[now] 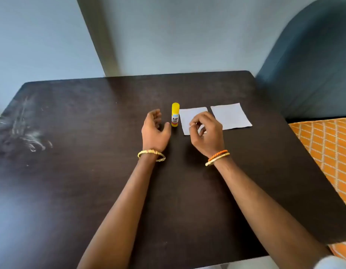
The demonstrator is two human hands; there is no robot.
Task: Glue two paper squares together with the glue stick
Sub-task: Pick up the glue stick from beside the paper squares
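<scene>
Dark, smooth surface (90, 171), scuffed pale left of the glue stick (175, 114). That stick stands upright, capped, yellow rigid plastic; light, best gripped round the barrel. Two thin, limp paper squares (231, 116) lie flat to its right, unglued. Left hand (155, 129) released beside it; right hand (206, 131) loosely curled above the nearer square, holding nothing.

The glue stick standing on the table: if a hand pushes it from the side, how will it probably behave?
The glue stick stands upright, tall on a narrow base, so a push near its yellow cap would probably tip it. Its round body would then likely roll across the smooth dark table. It looks like small, rigid plastic, so probably light and stiff in the left hand.
</scene>
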